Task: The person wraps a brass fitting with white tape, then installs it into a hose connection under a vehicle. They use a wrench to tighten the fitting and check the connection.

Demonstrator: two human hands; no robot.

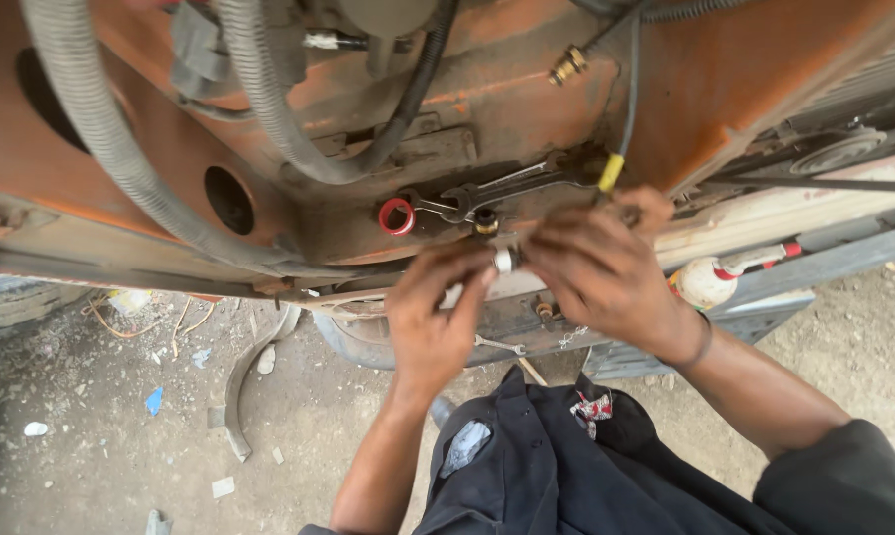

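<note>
— Fingers [472, 282] of my left hand [433, 317] were pinched shut on the small silvery fitting [504, 260], and those of my right hand [596, 272] closed around its other side. It sat just under the rusty orange panel [705, 89], below the brass nut [485, 224].

— How did you judge it would handle?

— Light, rigid metal, probably greasy and slippery, so I'd have taken it by the round sides with fingertips. Whether it was threaded in, I couldn't tell.

— Anything around it?

— Two wrenches [497, 190] lay on the ledge above, touching, with a red ring [397, 216] at the left end. A yellow sleeve [611, 172] marked a thin black cable. Grey corrugated hoses [101, 129] looped at left.

— Any packages or labels?

— None readable. A white-and-red bottle-like thing [710, 280] lay to the right, and blue and white scraps [154, 400] dotted the dirt ground.
</note>
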